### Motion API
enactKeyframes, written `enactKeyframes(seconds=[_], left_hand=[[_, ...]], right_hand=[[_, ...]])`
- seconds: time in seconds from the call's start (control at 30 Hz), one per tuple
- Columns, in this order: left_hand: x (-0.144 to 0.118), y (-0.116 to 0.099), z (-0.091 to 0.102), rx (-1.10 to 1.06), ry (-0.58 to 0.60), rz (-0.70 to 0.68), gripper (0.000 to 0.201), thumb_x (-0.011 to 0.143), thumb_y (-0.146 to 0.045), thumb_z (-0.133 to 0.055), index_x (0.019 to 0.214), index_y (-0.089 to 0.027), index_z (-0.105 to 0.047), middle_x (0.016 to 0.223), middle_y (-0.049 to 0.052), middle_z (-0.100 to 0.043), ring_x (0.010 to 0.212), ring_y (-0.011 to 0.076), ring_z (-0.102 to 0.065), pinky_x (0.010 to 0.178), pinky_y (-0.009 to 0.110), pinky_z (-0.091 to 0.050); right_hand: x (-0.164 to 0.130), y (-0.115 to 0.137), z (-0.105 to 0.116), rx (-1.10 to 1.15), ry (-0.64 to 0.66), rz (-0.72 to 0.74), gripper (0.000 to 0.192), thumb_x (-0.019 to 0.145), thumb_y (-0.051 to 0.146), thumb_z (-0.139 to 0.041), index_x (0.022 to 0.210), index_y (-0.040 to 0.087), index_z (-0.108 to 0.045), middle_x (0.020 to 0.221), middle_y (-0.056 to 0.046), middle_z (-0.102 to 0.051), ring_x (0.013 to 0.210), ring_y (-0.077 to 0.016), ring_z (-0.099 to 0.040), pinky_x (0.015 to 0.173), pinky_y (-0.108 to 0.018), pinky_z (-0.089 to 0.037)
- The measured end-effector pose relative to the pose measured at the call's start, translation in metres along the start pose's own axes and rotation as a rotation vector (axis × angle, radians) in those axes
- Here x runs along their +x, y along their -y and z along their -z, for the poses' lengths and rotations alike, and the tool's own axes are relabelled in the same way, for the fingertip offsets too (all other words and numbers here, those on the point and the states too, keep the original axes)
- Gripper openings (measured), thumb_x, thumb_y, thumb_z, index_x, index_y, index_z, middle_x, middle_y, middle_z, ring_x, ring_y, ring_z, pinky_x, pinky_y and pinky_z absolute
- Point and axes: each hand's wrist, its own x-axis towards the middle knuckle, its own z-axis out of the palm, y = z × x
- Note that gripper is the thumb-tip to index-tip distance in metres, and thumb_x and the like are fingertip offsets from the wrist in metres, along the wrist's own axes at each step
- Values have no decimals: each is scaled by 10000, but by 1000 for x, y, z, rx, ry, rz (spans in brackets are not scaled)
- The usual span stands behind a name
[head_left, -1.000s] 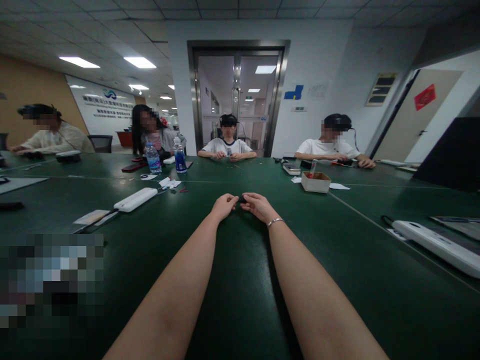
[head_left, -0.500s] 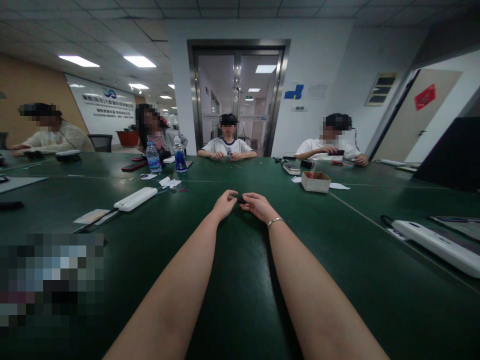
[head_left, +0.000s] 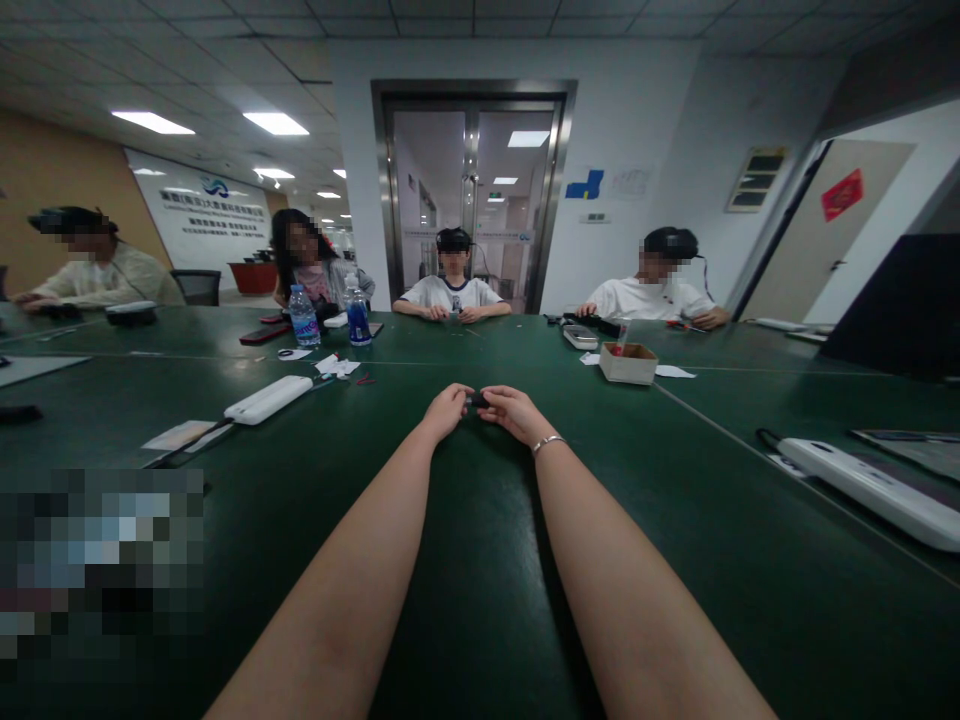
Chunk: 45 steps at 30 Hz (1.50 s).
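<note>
A: Head view: what do the hands have?
B: The left hand and right hand meet, both pinched on one small dark object just above the green desk. Its state is too small to judge.
A: Counts?
B: Two water bottles, one cardboard box, two white power strips, four other people.

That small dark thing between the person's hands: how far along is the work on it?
Nothing shows as finished. In hand: the left hand and right hand pinch the small dark object between them above the green table. It is too small to tell what remains.
</note>
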Motion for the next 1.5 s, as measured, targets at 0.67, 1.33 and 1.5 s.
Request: enactKeyframes(seconds=[0.67,1.33,1.5], left_hand=[[-3,-3,2,46,22,-10,306,838,-314,-406,983,-136,-608,604,-3,-532,527,106,-465,535,221,-371],[0,1,1,47,11,-15,286,789,-218,-455,1018,-152,-613,697,18,-594,564,103,-496,541,209,-397],[-1,2,1,47,52,-30,302,831,-291,-411,992,-142,-617,646,14,-565,543,105,-482,523,211,-385]], right_hand=[[-2,2,-1,2,2,-9,120,823,10,-529,833,115,-586,656,-42,-632,558,-132,-646,554,-221,-547],[-2,2,-1,-4,-1,-11,120,798,9,-558,814,123,-589,673,-38,-636,547,-116,-634,528,-202,-541],[-3,2,-2,-9,2,-9,130,808,3,-537,820,123,-585,650,-29,-627,560,-122,-641,545,-208,-546]])
